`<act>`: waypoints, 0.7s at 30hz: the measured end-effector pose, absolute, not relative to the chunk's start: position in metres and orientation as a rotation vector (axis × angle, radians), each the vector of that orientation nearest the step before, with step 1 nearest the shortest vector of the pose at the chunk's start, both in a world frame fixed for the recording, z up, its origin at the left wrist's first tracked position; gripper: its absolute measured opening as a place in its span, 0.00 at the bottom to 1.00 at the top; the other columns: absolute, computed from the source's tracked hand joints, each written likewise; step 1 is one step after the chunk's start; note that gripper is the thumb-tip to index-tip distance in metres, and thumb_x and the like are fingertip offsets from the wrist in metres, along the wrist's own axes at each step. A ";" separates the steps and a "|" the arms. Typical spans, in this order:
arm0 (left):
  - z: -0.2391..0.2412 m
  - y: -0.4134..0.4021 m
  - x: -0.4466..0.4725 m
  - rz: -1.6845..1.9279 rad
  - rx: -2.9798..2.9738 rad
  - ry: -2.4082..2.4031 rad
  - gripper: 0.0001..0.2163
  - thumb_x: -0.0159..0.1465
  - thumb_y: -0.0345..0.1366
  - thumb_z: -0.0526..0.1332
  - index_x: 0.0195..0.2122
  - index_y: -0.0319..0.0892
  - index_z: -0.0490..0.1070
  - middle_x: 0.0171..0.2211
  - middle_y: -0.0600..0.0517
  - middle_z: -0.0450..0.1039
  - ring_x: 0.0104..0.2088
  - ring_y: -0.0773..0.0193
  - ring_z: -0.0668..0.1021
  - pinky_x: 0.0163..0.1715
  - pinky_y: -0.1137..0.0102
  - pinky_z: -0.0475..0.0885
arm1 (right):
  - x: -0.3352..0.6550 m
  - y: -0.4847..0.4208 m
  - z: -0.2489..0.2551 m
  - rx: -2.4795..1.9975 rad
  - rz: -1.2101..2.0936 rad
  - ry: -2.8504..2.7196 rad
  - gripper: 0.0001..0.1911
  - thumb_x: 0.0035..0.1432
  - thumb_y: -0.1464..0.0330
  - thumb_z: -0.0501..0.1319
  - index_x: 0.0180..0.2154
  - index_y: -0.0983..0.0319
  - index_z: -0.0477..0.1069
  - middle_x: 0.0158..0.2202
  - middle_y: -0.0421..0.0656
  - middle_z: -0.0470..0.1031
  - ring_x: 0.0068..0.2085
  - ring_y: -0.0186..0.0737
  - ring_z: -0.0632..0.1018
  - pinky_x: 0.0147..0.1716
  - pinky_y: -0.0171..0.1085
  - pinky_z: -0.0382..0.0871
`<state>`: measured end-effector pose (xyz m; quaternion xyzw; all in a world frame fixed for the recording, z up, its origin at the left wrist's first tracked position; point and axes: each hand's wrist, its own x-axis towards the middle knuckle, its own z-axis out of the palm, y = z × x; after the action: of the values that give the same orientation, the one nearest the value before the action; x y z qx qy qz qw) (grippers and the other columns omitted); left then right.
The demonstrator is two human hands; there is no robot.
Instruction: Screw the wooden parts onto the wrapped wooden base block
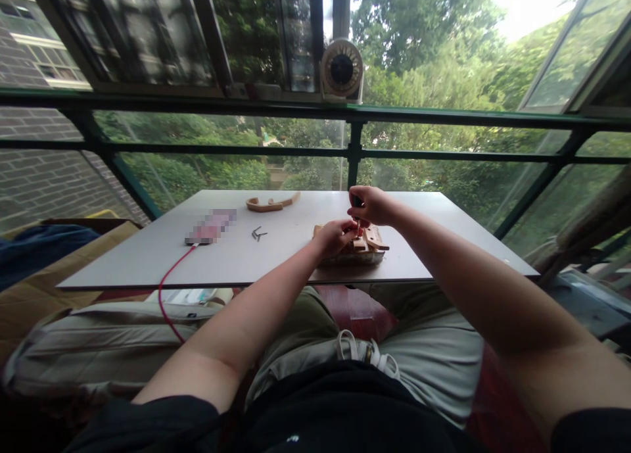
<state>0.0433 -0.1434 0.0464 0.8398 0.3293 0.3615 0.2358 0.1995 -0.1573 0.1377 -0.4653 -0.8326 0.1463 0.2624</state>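
My right hand (371, 206) is closed around the dark handle of what looks like a screwdriver (357, 203), held upright with its tip down. Just below it, my left hand (338, 237) has its fingers pinched near the screwdriver's lower end; what lies between them is too small to make out. Under both hands sits a low, pale box-like base (352, 259) near the table's front edge. Light wooden pieces (377, 241) lie on top of it, one sticking out to the right. My fingers partly hide the wooden pieces.
The white table (290, 262) also holds a curved wooden piece (271, 204), several small dark metal rods (258, 233) and a blurred-out phone-like object (211, 227) with a red cable (165, 302). A round fan-like device (342, 70) stands behind, by the green railing (236, 149).
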 end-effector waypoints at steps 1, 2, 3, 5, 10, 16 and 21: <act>0.046 -0.143 0.043 0.994 2.307 0.886 0.10 0.63 0.39 0.55 0.34 0.40 0.74 0.30 0.53 0.75 0.30 0.67 0.73 0.32 0.72 0.65 | 0.199 -0.157 0.136 -1.262 0.364 -2.240 0.08 0.53 0.69 0.61 0.30 0.60 0.60 0.21 0.36 0.69 0.21 0.34 0.73 0.21 0.32 0.62; 0.046 -0.143 0.043 0.990 2.308 0.873 0.11 0.63 0.39 0.55 0.35 0.41 0.74 0.30 0.53 0.75 0.30 0.67 0.73 0.32 0.72 0.65 | 0.199 -0.157 0.134 -1.264 0.333 -2.227 0.08 0.53 0.68 0.61 0.31 0.60 0.60 0.20 0.36 0.68 0.21 0.34 0.72 0.22 0.32 0.62; 0.046 -0.142 0.043 0.979 2.306 0.868 0.11 0.63 0.40 0.54 0.35 0.41 0.74 0.30 0.53 0.75 0.30 0.67 0.73 0.31 0.72 0.65 | 0.199 -0.156 0.133 -1.264 0.306 -2.216 0.08 0.53 0.68 0.60 0.31 0.60 0.60 0.20 0.36 0.68 0.22 0.34 0.72 0.22 0.32 0.62; 0.045 -0.141 0.043 0.959 2.284 0.879 0.12 0.64 0.41 0.54 0.37 0.41 0.74 0.30 0.53 0.75 0.29 0.67 0.73 0.30 0.72 0.65 | 0.199 -0.156 0.131 -1.260 0.253 -2.196 0.08 0.53 0.66 0.60 0.31 0.59 0.60 0.21 0.36 0.67 0.22 0.34 0.72 0.23 0.33 0.62; 0.042 -0.138 0.043 1.034 2.179 0.878 0.13 0.60 0.42 0.59 0.42 0.41 0.72 0.35 0.52 0.76 0.32 0.66 0.74 0.32 0.73 0.67 | 0.200 -0.156 0.130 -1.276 0.161 -2.142 0.09 0.53 0.65 0.61 0.30 0.59 0.60 0.22 0.37 0.66 0.24 0.35 0.70 0.23 0.34 0.62; 0.042 -0.133 0.042 1.023 2.178 0.877 0.11 0.59 0.41 0.60 0.39 0.40 0.74 0.35 0.51 0.76 0.34 0.66 0.75 0.36 0.71 0.69 | 0.197 -0.156 0.124 -1.333 0.097 -2.066 0.09 0.54 0.64 0.59 0.30 0.59 0.59 0.25 0.39 0.68 0.25 0.35 0.69 0.25 0.34 0.61; 0.043 -0.129 0.041 1.022 2.185 0.860 0.12 0.59 0.41 0.60 0.37 0.38 0.75 0.33 0.50 0.77 0.33 0.66 0.75 0.36 0.71 0.70 | 0.200 -0.159 0.133 -1.364 0.002 -2.170 0.09 0.53 0.64 0.60 0.35 0.61 0.65 0.28 0.40 0.71 0.27 0.34 0.69 0.27 0.33 0.61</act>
<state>0.0413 -0.1292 0.0427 0.8175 0.3217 0.3824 0.2862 0.2005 -0.1591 0.1328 -0.5102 -0.8114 0.0006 0.2854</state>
